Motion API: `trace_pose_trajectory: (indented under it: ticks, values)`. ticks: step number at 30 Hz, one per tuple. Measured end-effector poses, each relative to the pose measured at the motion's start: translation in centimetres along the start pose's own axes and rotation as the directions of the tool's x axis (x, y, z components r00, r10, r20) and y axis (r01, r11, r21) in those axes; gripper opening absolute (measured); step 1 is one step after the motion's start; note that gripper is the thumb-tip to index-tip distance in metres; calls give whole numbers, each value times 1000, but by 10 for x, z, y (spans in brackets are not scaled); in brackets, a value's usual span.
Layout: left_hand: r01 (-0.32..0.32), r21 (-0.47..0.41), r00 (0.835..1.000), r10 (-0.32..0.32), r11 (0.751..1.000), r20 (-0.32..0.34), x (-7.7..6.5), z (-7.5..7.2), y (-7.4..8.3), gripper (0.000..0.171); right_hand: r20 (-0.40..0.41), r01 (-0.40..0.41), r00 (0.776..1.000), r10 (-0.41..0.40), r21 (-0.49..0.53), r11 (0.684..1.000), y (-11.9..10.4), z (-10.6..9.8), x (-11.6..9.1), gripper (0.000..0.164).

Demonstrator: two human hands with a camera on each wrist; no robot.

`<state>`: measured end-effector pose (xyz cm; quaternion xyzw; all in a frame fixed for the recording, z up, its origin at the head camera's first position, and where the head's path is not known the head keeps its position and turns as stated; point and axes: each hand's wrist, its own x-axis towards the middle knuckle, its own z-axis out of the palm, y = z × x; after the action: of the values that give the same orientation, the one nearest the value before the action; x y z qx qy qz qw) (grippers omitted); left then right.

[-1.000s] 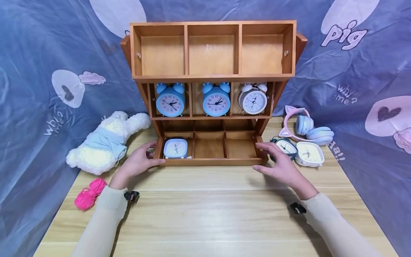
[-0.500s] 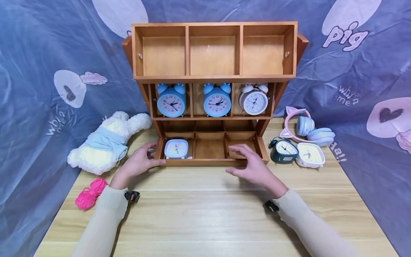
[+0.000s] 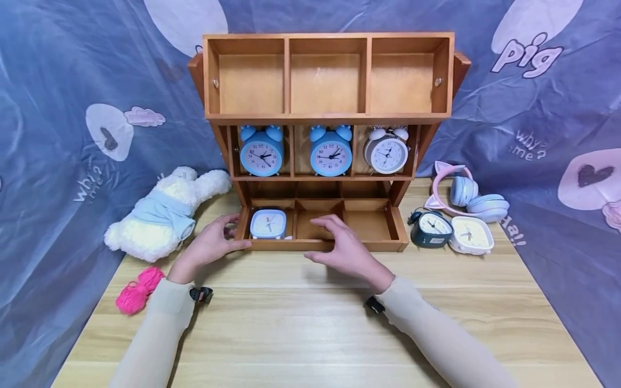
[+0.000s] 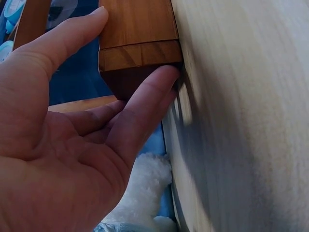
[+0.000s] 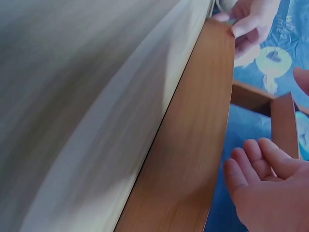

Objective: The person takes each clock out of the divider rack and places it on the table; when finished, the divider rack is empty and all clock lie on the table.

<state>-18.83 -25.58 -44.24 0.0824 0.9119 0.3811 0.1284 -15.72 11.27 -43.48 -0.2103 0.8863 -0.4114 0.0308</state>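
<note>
Head view: Grips the near left corner of the wooden rack (image 3: 327, 115) with the left hand (image 3: 211, 245), thumb on one side and fingers on the other, probably to steady it on the worktop (image 3: 310, 323); holds the right hand (image 3: 346, 248) before the middle lower compartment with nothing in its grasp, thumb and fingers parted; shows a pale blue square clock (image 3: 268, 223) in the left lower compartment, apparently set behind the front board (image 3: 276, 246) so as not to slip forward; shows a left blue clock (image 3: 261, 156), a middle blue clock (image 3: 331, 156) and a white twin-bell clock (image 3: 388, 153) in separate middle-row compartments, dials outward, likely for easy reading; includes a dark green clock (image 3: 430, 231) and a white square clock (image 3: 470, 235) side by side right of the rack, just in front of the headphones (image 3: 487, 207); includes a plush toy (image 3: 160, 215) and pink yarn (image 3: 133, 297) on the left, seemingly out of the way

Left wrist view: Shows the left hand around the rack's corner, thumb at one edge and fingers against the end, a hold suited to bracing

Right wrist view: Shows the right hand empty, fingers loosely bent, just beside the front board with no contact visible; shows the left hand at the board's far end
</note>
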Motion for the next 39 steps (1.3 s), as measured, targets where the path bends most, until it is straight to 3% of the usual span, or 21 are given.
trace_pose_trajectory:
  ticks: [8, 19, 25, 34, 39]
  values:
    - [-7, 5, 1000, 7, 1000, 6, 3, 1, 2, 101, 26, -16, 1000, 16, 27, 999, -15, 18, 20, 80]
    - [9, -5, 1000, -9, 1000, 2, 2, 0, -1, 100, -24, -61, 998, 62, 49, 997, -40, 46, 52, 81]
    - [-7, 3, 1000, 7, 1000, -1, 2, -1, -1, 98, -55, -129, 990, 132, 55, 990, -53, 65, 70, 86]
    - [-27, -15, 1000, 27, 1000, -7, 1, -2, -1, 94, -122, -185, 976, 179, -41, 982, -71, 89, 90, 91]
    - [-31, -14, 1000, 31, 999, -4, 1, 0, -2, 95, -152, -175, 976, 154, -132, 976, -60, 101, 104, 92]
